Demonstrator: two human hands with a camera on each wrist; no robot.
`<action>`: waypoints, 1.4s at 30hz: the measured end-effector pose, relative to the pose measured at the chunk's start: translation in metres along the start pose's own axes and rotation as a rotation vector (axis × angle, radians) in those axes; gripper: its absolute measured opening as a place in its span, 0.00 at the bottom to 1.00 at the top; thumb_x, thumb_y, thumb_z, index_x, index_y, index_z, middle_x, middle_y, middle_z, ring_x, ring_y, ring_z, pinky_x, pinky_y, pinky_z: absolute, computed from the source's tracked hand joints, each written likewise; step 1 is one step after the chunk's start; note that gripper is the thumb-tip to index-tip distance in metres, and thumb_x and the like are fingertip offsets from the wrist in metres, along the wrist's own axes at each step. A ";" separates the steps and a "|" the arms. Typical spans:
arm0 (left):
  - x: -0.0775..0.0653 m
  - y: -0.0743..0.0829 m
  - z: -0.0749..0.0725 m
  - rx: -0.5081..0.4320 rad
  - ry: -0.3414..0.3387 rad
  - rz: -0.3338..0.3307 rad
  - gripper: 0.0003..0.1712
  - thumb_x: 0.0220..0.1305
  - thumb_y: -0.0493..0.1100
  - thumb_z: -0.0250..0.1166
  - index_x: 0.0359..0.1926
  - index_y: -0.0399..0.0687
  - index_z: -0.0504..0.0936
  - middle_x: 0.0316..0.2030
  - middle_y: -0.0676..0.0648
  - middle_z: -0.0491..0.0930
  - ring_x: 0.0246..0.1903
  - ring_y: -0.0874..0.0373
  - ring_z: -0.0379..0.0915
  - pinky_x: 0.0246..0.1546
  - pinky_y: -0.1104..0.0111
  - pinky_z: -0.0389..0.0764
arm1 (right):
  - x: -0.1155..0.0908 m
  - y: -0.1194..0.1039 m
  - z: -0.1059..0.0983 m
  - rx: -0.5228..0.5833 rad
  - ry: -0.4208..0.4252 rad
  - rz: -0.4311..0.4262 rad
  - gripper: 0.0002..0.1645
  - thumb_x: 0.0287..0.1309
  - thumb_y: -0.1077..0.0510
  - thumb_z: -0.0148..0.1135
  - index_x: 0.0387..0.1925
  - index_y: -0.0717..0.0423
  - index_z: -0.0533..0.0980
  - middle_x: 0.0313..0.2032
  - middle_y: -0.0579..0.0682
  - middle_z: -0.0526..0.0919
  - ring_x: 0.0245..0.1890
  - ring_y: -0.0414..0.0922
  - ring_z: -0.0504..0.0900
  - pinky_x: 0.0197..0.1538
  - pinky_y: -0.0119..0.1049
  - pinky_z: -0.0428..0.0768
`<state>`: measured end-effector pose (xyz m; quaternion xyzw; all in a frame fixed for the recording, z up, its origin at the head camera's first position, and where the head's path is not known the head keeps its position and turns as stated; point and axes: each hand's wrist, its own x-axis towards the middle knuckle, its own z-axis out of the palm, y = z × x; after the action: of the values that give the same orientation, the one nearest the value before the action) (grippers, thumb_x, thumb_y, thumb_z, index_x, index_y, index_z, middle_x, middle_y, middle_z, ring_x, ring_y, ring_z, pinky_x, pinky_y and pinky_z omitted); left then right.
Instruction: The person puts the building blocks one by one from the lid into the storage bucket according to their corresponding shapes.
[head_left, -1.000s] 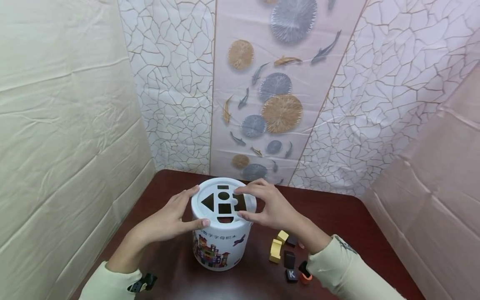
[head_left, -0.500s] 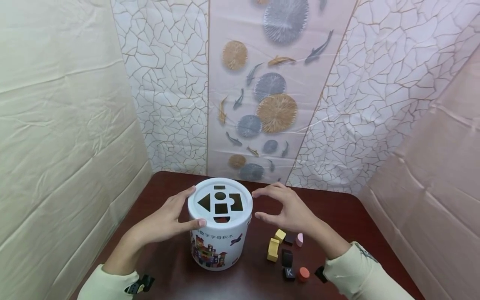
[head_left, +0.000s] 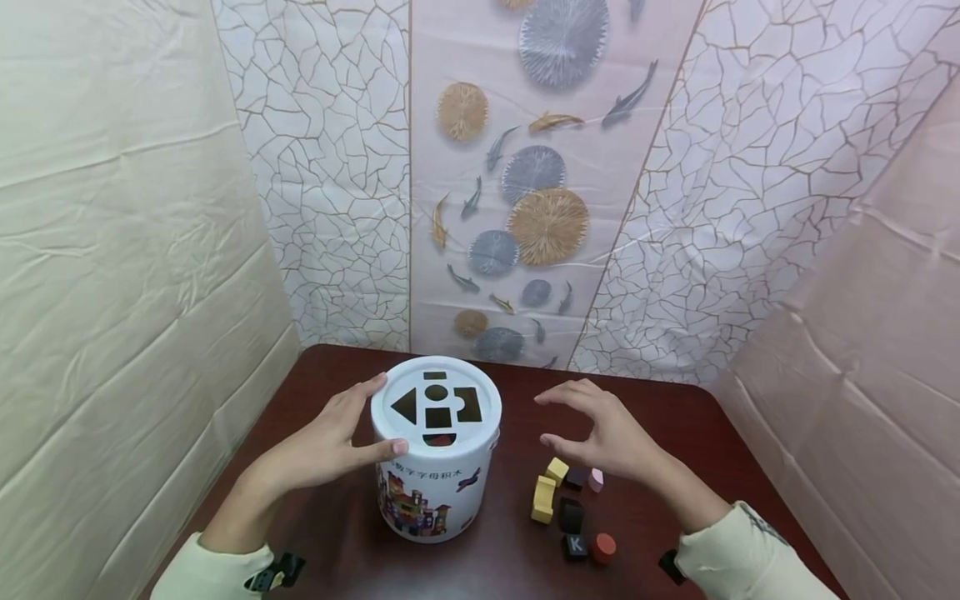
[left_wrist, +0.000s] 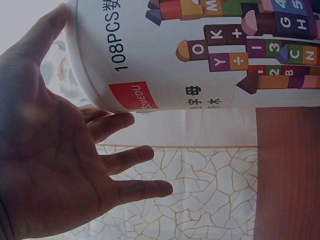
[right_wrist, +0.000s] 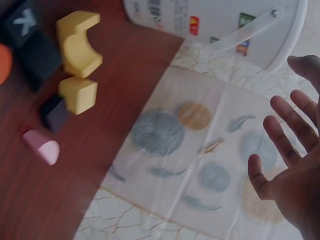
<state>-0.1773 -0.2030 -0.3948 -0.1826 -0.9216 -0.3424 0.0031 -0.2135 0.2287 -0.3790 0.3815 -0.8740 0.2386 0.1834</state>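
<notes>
A white building-block bucket [head_left: 431,492] stands upright on the table, its lid [head_left: 467,369] pierced by triangular, round, square and other openings. Something red shows through the front opening. At the left of the lid, my left hand [head_left: 330,442] rests its thumb and fingertips by the rim; in the left wrist view its other fingers [left_wrist: 145,190] spread straight beside the printed wall. My right hand [head_left: 603,429] hovers to the right of the bucket, fingers bent loosely apart and holding nothing. Below it lie a yellow arch block [head_left: 543,498] and a black K block [head_left: 575,546].
Close to the arch are a yellow cube [head_left: 557,471], a pink block [head_left: 596,480], a red cylinder [head_left: 603,547] and other dark blocks [head_left: 571,515]. The dark red table [head_left: 675,467] is walled by patterned cloth [head_left: 345,250] at the back and plain cloth at both sides.
My right hand has withdrawn from over the lid to the right, uncovering its notched opening. The pink block and red cylinder came into fuller view. My left hand stays at the rim.
</notes>
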 end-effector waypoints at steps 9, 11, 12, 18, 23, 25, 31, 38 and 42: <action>0.000 0.003 -0.002 0.015 0.000 0.001 0.67 0.65 0.77 0.72 0.89 0.49 0.53 0.87 0.40 0.56 0.86 0.30 0.48 0.77 0.25 0.62 | -0.034 0.024 0.000 -0.045 -0.031 0.117 0.30 0.59 0.52 0.85 0.62 0.40 0.85 0.60 0.38 0.88 0.61 0.41 0.85 0.59 0.49 0.87; 0.000 0.003 -0.002 0.015 -0.002 0.000 0.67 0.65 0.77 0.72 0.89 0.49 0.53 0.87 0.40 0.56 0.86 0.31 0.48 0.77 0.25 0.62 | -0.040 0.028 0.000 -0.055 -0.029 0.128 0.30 0.58 0.53 0.86 0.61 0.40 0.85 0.59 0.38 0.88 0.60 0.41 0.85 0.59 0.50 0.87; 0.000 0.003 -0.002 0.015 -0.003 -0.001 0.67 0.65 0.77 0.72 0.89 0.49 0.53 0.88 0.40 0.56 0.86 0.31 0.48 0.77 0.25 0.62 | -0.044 0.030 0.000 -0.057 -0.026 0.131 0.30 0.58 0.54 0.86 0.61 0.40 0.86 0.58 0.38 0.89 0.59 0.42 0.86 0.59 0.50 0.87; -0.001 0.003 -0.002 0.015 -0.002 -0.006 0.67 0.65 0.77 0.72 0.89 0.49 0.53 0.88 0.41 0.56 0.86 0.31 0.48 0.77 0.25 0.62 | -0.060 0.039 0.000 -0.072 0.002 0.138 0.29 0.56 0.57 0.87 0.59 0.41 0.86 0.56 0.40 0.90 0.57 0.42 0.87 0.57 0.50 0.88; 0.000 0.004 -0.001 0.013 -0.005 -0.002 0.67 0.65 0.77 0.72 0.89 0.48 0.53 0.88 0.40 0.56 0.86 0.31 0.48 0.77 0.25 0.62 | -0.073 0.046 0.001 -0.088 0.020 0.145 0.28 0.55 0.59 0.87 0.57 0.43 0.87 0.54 0.41 0.91 0.55 0.43 0.88 0.56 0.48 0.88; 0.000 0.004 -0.001 0.018 -0.002 0.003 0.67 0.65 0.77 0.72 0.89 0.48 0.53 0.88 0.40 0.56 0.86 0.31 0.48 0.77 0.26 0.62 | -0.079 0.048 0.001 -0.092 0.026 0.153 0.29 0.54 0.60 0.87 0.57 0.43 0.87 0.54 0.41 0.91 0.55 0.43 0.88 0.56 0.48 0.88; -0.001 0.004 -0.001 0.024 0.001 0.010 0.66 0.66 0.76 0.72 0.89 0.47 0.53 0.87 0.39 0.56 0.85 0.31 0.49 0.77 0.26 0.63 | -0.095 0.055 0.003 -0.102 0.045 0.167 0.28 0.52 0.61 0.88 0.55 0.44 0.87 0.52 0.41 0.91 0.52 0.43 0.89 0.53 0.46 0.89; -0.001 0.005 -0.001 0.028 0.009 0.021 0.65 0.67 0.75 0.72 0.88 0.45 0.54 0.87 0.38 0.57 0.85 0.30 0.50 0.78 0.26 0.62 | -0.111 0.060 0.001 -0.118 0.061 0.162 0.30 0.49 0.62 0.89 0.54 0.44 0.87 0.50 0.42 0.91 0.49 0.43 0.88 0.51 0.44 0.88; -0.001 0.004 -0.001 0.028 0.010 0.026 0.65 0.67 0.75 0.73 0.88 0.44 0.55 0.87 0.39 0.57 0.85 0.30 0.50 0.78 0.26 0.62 | -0.120 0.062 0.000 -0.119 0.065 0.175 0.30 0.49 0.61 0.89 0.54 0.42 0.87 0.50 0.40 0.91 0.48 0.42 0.88 0.50 0.43 0.88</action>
<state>-0.1749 -0.2013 -0.3920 -0.1928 -0.9239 -0.3302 0.0150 -0.1831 0.3349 -0.4560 0.2841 -0.9103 0.2134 0.2123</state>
